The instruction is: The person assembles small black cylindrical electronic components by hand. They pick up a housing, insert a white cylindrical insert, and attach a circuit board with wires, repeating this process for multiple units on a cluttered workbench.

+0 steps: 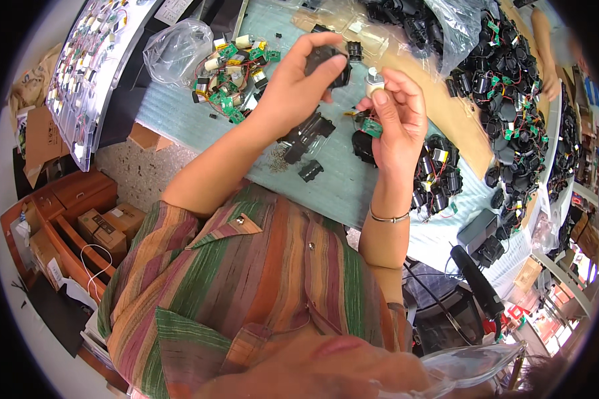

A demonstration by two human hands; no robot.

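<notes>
- Left hand (293, 86) grips black plastic housing (327, 61), fingers wrapped round it.
- Right hand (398, 120) pinches small silver motor (374, 82) w/ green circuit board (370, 125), just right of housing.
- Clear plastic bag (176, 50) lies well left; brown cardboard boxes (110, 226) sit below-left.

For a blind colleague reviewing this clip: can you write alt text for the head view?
Above a cluttered workbench, the left hand holds a black plastic housing while the right hand holds a small silver motor wired to a green circuit board. Piles of similar parts surround them.

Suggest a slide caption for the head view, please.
Left hand holds a black housing; right hand holds a small motor above the table.
</notes>
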